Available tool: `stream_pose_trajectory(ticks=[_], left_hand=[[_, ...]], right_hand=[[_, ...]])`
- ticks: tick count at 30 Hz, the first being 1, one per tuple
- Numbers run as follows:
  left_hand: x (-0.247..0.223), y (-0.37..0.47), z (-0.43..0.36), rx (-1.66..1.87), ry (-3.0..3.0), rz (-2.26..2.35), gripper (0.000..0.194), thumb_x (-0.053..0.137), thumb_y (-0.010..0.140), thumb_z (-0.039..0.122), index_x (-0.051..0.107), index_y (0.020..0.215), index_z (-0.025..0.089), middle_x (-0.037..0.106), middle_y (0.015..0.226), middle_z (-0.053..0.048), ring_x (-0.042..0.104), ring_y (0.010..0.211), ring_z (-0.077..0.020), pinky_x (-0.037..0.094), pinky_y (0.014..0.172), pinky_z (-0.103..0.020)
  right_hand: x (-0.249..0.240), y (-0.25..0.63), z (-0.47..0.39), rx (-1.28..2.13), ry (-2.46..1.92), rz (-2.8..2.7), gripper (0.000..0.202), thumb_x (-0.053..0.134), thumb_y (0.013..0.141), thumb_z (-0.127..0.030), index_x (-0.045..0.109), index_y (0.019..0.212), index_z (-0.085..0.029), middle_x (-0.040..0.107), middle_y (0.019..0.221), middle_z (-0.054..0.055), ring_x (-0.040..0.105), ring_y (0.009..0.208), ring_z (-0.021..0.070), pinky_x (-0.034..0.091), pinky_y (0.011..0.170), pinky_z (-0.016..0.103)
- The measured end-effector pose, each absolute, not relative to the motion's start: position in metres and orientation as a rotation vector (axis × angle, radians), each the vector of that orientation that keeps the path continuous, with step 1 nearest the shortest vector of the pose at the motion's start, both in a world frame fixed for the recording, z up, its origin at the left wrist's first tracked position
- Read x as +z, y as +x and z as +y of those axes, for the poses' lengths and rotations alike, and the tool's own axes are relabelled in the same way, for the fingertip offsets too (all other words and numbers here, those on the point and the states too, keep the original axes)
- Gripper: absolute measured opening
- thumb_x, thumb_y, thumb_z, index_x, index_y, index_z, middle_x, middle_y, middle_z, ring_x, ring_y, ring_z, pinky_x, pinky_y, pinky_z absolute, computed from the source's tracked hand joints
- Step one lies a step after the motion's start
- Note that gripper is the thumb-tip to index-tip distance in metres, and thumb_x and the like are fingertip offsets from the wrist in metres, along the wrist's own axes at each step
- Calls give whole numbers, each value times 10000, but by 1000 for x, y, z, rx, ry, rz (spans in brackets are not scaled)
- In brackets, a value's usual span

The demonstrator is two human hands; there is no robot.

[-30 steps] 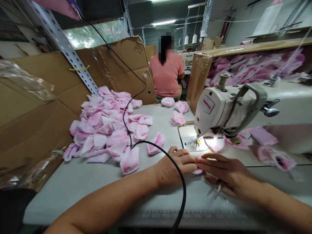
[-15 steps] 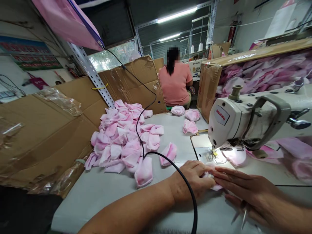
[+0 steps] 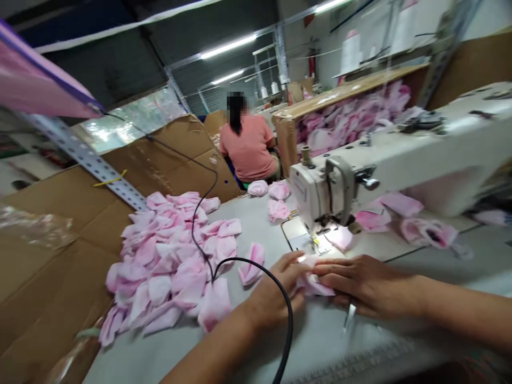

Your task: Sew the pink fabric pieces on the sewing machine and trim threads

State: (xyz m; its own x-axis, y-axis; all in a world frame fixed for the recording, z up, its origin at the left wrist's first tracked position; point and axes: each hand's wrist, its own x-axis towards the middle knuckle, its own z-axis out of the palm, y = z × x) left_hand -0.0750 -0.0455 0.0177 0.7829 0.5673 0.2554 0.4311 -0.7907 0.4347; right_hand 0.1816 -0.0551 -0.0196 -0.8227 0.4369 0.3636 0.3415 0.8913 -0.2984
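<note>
A small pink and white fabric piece [image 3: 320, 288] lies just in front of the sewing machine's needle area [image 3: 316, 242]. My left hand [image 3: 280, 282] grips its left side, thumb and fingers closed on the cloth. From the other side my right hand [image 3: 366, 282] presses and pinches the same piece, its fingers close together. Beneath the right palm stick out the metal blades of what look like small scissors [image 3: 349, 319]; their handle is hidden by the hand. Another pink piece [image 3: 340, 237] rests beside the presser foot.
A heap of pink fabric pieces [image 3: 172, 266] covers the table's left part, against a cardboard wall [image 3: 52, 266]. A black cable [image 3: 286, 298] loops across my left forearm. Several gathered pieces [image 3: 278, 210] sit at the back edge. Behind, a person [image 3: 248, 146] sits near a full carton [image 3: 286, 138].
The view has swung right and tilted, so the machine and heap appear further left. Both hands still hold the fabric piece in front of the needle.
</note>
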Motion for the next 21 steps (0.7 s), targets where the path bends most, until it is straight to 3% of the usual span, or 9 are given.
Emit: stream_pose_trajectory(ticks=[2, 5, 7, 10, 15, 17, 21], left_hand=[[30, -91, -39, 557, 2698, 988, 397, 547, 868, 202, 506, 1263, 196, 566, 1277, -124, 546, 1209, -231, 491, 1021, -389], [36, -120, -28, 502, 2904, 1321, 363, 623, 822, 307, 568, 1158, 180, 632, 1154, -134, 582, 1117, -328, 498, 957, -535], [32, -137, -24, 431, 2910, 1424, 240, 590, 818, 282, 604, 1043, 198, 661, 1030, -99, 620, 989, -297, 530, 886, -493], [21, -151, -20, 456, 2863, 1453, 192, 514, 867, 295, 604, 1012, 207, 669, 1017, -88, 633, 971, -267, 544, 856, -433], [25, -144, -14, 502, 2685, 1552, 221, 422, 907, 357, 595, 882, 221, 691, 910, -65, 662, 868, -245, 550, 818, -389], [33, -137, -11, 484, 2544, 1624, 228, 422, 901, 380, 586, 906, 222, 691, 862, -45, 668, 802, -226, 557, 749, -336], [40, -129, 0, 597, 2261, 1723, 303, 449, 868, 440, 575, 1048, 230, 718, 963, -33, 695, 858, -211, 566, 729, -279]], right_hand=[[-17, 181, -53, 349, -567, -2611, 252, 497, 942, -242, 568, 1165, -149, 599, 1326, 137, 486, 1312, 241, 468, 1057, 406], [-16, 180, -52, 372, -601, -2585, 204, 477, 951, -260, 561, 1104, -156, 588, 1343, 124, 474, 1323, 222, 455, 1065, 382], [-15, 180, -51, 370, -608, -2569, 204, 458, 954, -255, 553, 1105, -155, 587, 1343, 122, 467, 1330, 211, 439, 1075, 367], [-13, 180, -50, 370, -585, -2543, 214, 451, 950, -263, 549, 1115, -167, 600, 1320, 120, 467, 1331, 206, 434, 1073, 360], [-15, 181, -46, 329, -565, -2518, 223, 462, 941, -292, 548, 1117, -186, 641, 1244, 111, 478, 1317, 199, 450, 1046, 352], [-18, 181, -43, 291, -580, -2525, 220, 460, 943, -305, 548, 1101, -181, 655, 1205, 105, 501, 1291, 192, 455, 1035, 335], [-23, 180, -37, 199, -548, -2529, 224, 485, 920, -330, 545, 1067, -173, 654, 1201, 99, 522, 1263, 188, 453, 1030, 301]])
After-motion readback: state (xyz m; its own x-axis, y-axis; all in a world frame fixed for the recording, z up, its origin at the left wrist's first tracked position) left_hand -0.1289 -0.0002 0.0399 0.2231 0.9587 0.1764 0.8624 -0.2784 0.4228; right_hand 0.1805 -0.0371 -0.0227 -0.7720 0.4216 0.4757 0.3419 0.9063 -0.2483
